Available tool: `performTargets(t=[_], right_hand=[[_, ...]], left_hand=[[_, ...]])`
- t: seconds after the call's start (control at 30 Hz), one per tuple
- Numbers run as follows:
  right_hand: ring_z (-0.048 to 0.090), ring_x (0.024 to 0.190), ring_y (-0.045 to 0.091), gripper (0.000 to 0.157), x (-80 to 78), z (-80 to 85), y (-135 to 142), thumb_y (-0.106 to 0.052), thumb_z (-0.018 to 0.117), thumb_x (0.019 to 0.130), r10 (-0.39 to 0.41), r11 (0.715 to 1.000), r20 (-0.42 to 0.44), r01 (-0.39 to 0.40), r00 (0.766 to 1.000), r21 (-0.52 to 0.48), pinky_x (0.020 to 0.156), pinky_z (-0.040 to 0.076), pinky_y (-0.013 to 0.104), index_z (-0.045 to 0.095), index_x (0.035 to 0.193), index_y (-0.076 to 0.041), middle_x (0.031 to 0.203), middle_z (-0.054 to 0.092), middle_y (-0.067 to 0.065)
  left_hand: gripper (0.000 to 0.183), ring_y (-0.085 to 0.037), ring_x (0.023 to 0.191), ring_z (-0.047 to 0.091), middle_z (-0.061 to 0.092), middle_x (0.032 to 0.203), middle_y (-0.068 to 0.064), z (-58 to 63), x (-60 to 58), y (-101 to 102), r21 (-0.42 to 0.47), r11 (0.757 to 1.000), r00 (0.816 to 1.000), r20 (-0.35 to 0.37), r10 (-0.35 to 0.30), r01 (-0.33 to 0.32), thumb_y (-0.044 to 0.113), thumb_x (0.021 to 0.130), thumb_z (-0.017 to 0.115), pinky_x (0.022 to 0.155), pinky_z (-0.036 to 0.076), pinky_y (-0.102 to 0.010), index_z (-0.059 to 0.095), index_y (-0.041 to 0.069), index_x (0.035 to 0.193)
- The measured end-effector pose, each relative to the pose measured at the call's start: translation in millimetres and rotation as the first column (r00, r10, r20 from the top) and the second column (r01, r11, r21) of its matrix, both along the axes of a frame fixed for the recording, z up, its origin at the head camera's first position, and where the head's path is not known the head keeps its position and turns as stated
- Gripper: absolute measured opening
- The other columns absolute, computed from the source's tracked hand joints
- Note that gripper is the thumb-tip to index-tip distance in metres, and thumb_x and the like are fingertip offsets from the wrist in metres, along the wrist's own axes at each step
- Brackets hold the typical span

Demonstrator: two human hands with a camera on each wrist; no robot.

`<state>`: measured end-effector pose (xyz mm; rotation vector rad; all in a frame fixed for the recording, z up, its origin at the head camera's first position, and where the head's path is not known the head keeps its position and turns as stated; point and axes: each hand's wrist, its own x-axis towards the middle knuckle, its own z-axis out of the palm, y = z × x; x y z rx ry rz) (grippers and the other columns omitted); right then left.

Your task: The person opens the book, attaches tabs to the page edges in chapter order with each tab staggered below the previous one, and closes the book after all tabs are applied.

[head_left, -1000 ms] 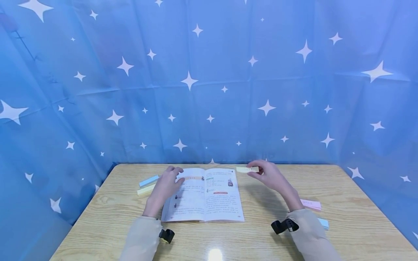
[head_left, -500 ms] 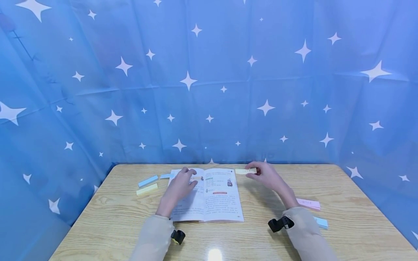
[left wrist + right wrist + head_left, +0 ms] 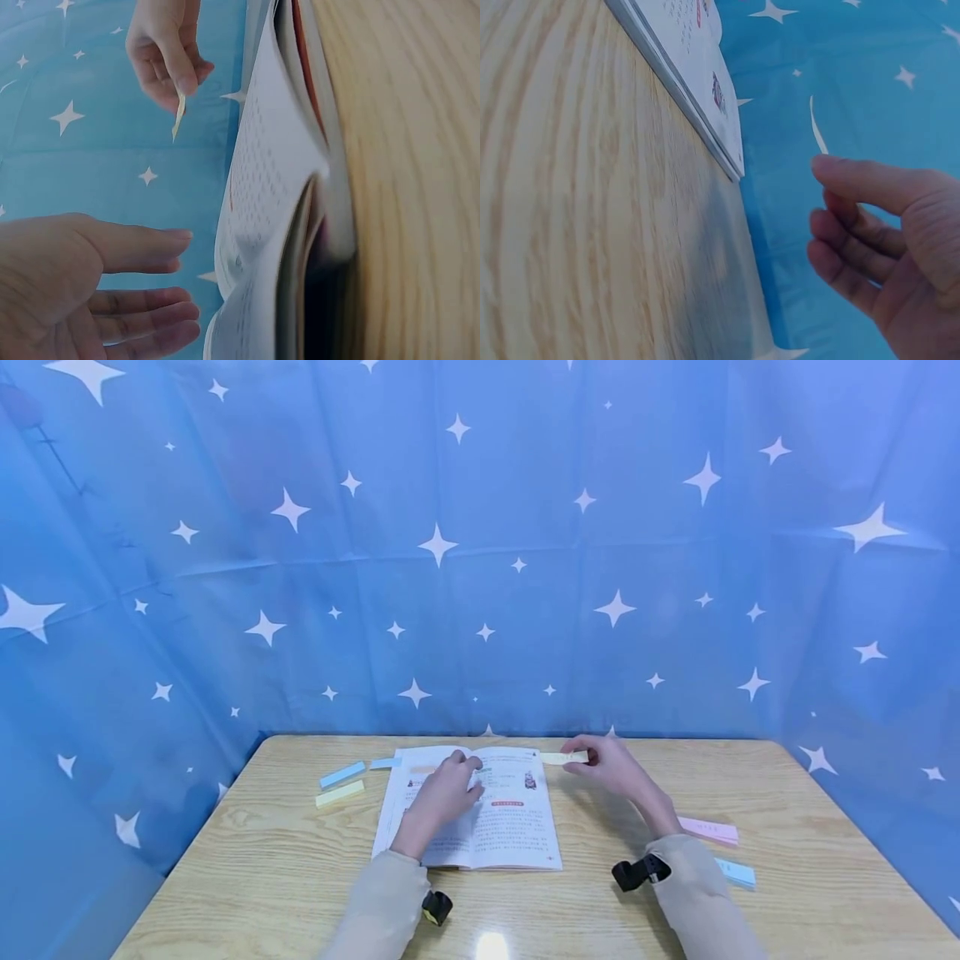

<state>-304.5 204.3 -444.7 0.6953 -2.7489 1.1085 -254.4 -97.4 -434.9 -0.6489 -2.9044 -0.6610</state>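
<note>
Head view forward and down across the table (image 3: 525, 902), close sideways wrist views, all sharing the book (image 3: 498, 822).

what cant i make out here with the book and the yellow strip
- Head view: print on the open book, too small to read.
- Head view: part of the left page, covered by the left hand.
- Right wrist view: writing on the yellow strip, seen edge-on; the right hand hides its held end.
- Head view: left end of the right-side blue pad, behind the right sleeve.

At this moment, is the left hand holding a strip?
No, the left hand holds nothing; the right hand pinches a yellow strip.
</note>
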Motion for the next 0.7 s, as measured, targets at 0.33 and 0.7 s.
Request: performTargets(t=[0.33,0.7], right_hand=[[0.047,0.067,0.017,0.016,-1.2,-7.3,0,-0.007,0.073,0.092,0.009,1.0,0.077,-0.01,0.997,0.009,0.059,0.039,0.026,0.073,0.108,-0.011,0.087,0.064,0.004],[0.044,0.062,0.012,0.016,-9.2,-21.3,1,-0.008,0.075,0.091,0.058,0.998,0.065,-0.06,0.996,0.021,0.055,0.036,0.025,0.072,0.106,-0.008,0.078,0.059,-0.002]], left_hand=[[0.036,-0.027,0.102,0.058,0.058,0.116,-0.016,-4.1,2.5,26,-0.092,0.996,0.999,0.036,0.008,-0.005,0.017,0.097,0.068,0.077,0.055,-0.039,0.065,0.004,0.13],[0.034,-0.025,0.106,0.057,0.058,0.12,-0.016,-5.5,7.5,49,-0.177,0.984,0.999,0.034,0.028,-0.021,0.019,0.097,0.069,0.085,0.055,-0.039,0.067,0.006,0.129]])
